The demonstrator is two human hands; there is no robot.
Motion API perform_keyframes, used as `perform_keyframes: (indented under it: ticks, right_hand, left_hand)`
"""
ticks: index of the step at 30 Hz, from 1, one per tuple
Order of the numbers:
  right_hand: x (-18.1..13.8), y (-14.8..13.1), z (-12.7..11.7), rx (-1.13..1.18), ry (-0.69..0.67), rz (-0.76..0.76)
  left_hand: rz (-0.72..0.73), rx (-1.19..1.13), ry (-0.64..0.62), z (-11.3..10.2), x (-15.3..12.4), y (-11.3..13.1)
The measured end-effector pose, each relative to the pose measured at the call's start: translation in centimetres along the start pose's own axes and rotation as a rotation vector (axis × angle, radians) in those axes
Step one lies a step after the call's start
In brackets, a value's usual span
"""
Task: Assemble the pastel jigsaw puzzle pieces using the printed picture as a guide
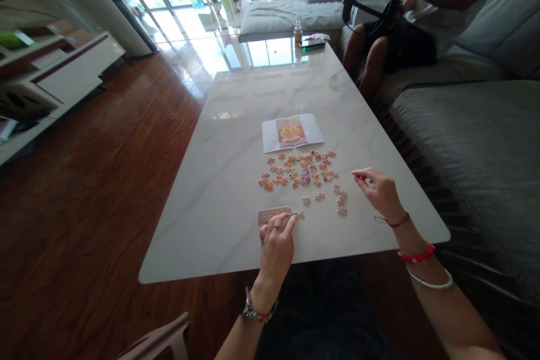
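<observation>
My left hand [276, 244] lies over the right end of a joined strip of jigsaw puzzle [270, 214], its fingers slightly apart and pressing down. Beside its index fingertip is a loose pale puzzle piece [300, 214]. My right hand [379, 194] hovers at the table's right side, thumb and index finger pinched together; what they hold, if anything, is too small to make out. Between the hands lie a green-marked piece [306, 201], a pale piece [319, 196] and a column of pale pieces [341, 202]. Farther off spreads a pile of orange, pink and purple pieces [291, 167].
A creased sheet with a printed picture [292, 130] lies beyond the pile on the white marble-look table [202, 180]. A bottle [298, 32] and a dark phone-like object [313, 45] stand at its far end. Another person [405, 34] sits on the grey sofa [472, 118] at right.
</observation>
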State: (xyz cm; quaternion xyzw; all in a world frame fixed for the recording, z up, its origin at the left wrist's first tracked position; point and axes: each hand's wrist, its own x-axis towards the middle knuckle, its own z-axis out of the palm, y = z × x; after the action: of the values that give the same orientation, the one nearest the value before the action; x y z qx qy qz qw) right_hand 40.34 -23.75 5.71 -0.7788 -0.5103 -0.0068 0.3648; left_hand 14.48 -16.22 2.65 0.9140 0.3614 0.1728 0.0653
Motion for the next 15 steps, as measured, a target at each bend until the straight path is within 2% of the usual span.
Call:
perform_keyframes:
  ticks: [3,6,11,15]
  right_hand:
    - [-0.2,0.9,-0.5,-0.006,0.005,0.028]
    - [-0.1,1.3,-0.3,0.019,-0.05,0.035]
    - [0.2,1.5,0.8,0.051,-0.292,0.001]
    - [0.0,1.8,1.6,0.064,-0.448,-0.032]
  left_hand:
    - [0.005,-0.003,0.021,0.0,0.2,-0.1]
    - [0.016,-0.019,0.056,-0.1,0.4,-0.2]
    - [0.054,-0.057,0.127,-0.1,1.4,0.0]
    - [0.076,-0.101,0.103,-0.1,2.7,0.9]
